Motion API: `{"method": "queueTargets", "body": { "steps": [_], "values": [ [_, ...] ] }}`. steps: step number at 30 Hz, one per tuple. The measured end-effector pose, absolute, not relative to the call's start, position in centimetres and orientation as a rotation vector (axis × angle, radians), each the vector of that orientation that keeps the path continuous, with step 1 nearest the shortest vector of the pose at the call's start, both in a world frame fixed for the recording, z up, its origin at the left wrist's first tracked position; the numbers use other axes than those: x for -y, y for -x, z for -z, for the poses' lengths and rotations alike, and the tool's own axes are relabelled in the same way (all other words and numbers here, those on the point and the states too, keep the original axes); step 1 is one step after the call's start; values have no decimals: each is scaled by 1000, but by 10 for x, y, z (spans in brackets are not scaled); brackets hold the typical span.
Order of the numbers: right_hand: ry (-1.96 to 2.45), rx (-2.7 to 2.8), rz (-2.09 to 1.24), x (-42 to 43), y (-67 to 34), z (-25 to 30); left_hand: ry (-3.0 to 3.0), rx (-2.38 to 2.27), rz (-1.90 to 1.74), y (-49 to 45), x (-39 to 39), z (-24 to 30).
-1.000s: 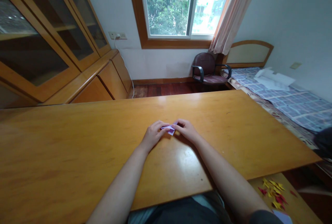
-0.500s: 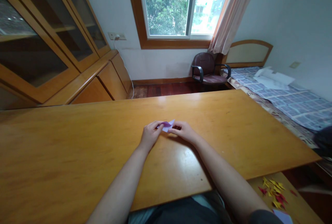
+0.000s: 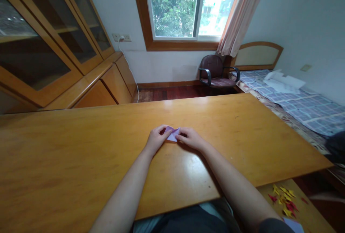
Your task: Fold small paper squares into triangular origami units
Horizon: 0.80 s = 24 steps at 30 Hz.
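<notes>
A small folded piece of purple paper (image 3: 173, 133) lies on the wooden table (image 3: 81, 143), pinched from both sides. My left hand (image 3: 156, 140) grips its left edge with curled fingers. My right hand (image 3: 190, 138) grips its right edge, thumb and fingertips pressed on the paper. Both hands rest on the tabletop near its middle, and most of the paper is hidden between the fingers.
A lower surface at the bottom right holds several small yellow and red folded paper pieces (image 3: 284, 199) and a pale purple sheet (image 3: 294, 224). A bed (image 3: 302, 107) runs along the right, an office chair (image 3: 215, 73) stands under the window, and glass-door cabinets (image 3: 48, 46) line the left.
The paper has been turned and pressed flatter between my fingers. Both hands stayed at the same spot, and my right hand shifted slightly left.
</notes>
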State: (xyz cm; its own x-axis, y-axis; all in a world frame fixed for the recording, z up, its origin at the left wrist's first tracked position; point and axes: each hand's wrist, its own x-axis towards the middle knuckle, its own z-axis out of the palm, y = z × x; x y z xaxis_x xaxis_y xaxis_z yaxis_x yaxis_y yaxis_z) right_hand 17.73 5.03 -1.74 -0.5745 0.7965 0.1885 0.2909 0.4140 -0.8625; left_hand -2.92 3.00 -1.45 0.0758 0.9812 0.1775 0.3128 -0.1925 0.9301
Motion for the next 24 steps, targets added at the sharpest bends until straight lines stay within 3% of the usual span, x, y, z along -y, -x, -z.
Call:
{"method": "queueTargets", "body": {
  "steps": [15,24],
  "values": [
    [955,1941,-1086,-50,-179,15,-1200,-1126,-1218,34,-36,22],
    [862,1732,-1131,-48,-177,19,-1242,-1206,-1227,35,-38,26]
  ]
}}
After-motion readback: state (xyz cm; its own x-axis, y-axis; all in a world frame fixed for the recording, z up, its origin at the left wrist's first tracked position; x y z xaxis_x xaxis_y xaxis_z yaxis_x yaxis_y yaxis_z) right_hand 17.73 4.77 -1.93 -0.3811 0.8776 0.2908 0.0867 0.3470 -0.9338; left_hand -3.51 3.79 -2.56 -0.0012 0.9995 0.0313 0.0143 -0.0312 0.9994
